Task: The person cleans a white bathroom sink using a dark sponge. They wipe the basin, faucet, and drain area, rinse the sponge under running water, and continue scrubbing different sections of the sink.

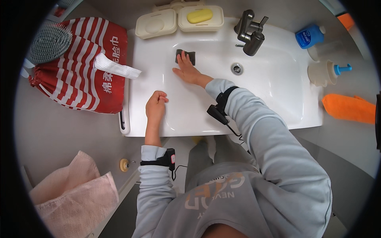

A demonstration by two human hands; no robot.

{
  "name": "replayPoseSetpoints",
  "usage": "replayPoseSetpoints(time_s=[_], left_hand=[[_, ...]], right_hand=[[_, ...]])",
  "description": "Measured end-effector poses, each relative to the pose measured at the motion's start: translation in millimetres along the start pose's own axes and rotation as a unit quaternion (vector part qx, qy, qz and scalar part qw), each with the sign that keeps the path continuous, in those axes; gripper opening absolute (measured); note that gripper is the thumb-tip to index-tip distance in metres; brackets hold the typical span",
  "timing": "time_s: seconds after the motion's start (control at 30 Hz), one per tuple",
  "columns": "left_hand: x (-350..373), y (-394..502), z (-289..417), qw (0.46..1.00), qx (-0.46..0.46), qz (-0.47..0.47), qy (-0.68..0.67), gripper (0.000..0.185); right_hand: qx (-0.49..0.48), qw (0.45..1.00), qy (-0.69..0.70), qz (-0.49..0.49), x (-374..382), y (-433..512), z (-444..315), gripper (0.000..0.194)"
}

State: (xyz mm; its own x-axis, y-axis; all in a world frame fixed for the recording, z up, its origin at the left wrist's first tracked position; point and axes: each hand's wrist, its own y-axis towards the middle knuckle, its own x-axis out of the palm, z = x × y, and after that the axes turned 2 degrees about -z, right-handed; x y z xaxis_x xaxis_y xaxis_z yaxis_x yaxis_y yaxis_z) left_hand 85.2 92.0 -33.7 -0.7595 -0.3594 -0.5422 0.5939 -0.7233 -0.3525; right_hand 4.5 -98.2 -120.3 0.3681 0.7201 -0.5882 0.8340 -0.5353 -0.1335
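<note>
My right hand [186, 69] presses its fingers on a dark grey sponge [192, 58] at the back left of a white washbasin [268, 89]. The sponge lies flat on the basin's sloping inner wall, partly hidden by the fingers. My left hand [156, 104] rests loosely curled on the basin's left rim, with nothing seen in it. To the right of the sponge are the metal drain plug [237, 69] and, above it, a dark metal faucet [249, 34].
Two cream soap boxes [156, 23], one with a yellow soap bar [200, 16], stand behind. At left hang a red-striped bag [110, 68] and a grey brush [50, 41]. At right are a blue bottle [309, 36], a pump dispenser [323, 73] and an orange cloth [348, 107]. Pink towels [77, 202] hang lower left.
</note>
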Motion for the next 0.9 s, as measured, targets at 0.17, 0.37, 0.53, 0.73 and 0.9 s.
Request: replayPoseSetpoints(time_s=[0.17,0.37,0.53,0.73,0.9], left_hand=[[-1,-1,6,1.0,-0.03,-0.005,-0.001,0.019],[-1,1,3,1.0,-0.018,-0.006,0.017,0.019],[0,-1,2,1.0,-0.003,0.003,0.014,0.019],[1,-4,9,0.997,0.001,0.014,0.077,0.02],[1,-3,10,0.999,0.017,0.02,0.04,0.022]], right_hand=[[0.184,0.977,-0.104,-0.032,-14,-23,32,0.083],[-0.091,0.99,-0.09,0.053,10,-30,-26,0.08],[-0.083,0.952,-0.219,0.197,-1,8,-45,0.076],[-0.089,0.938,-0.261,0.209,-36,48,-42,0.069],[-0.081,0.925,-0.297,0.222,-61,51,-34,0.064]])
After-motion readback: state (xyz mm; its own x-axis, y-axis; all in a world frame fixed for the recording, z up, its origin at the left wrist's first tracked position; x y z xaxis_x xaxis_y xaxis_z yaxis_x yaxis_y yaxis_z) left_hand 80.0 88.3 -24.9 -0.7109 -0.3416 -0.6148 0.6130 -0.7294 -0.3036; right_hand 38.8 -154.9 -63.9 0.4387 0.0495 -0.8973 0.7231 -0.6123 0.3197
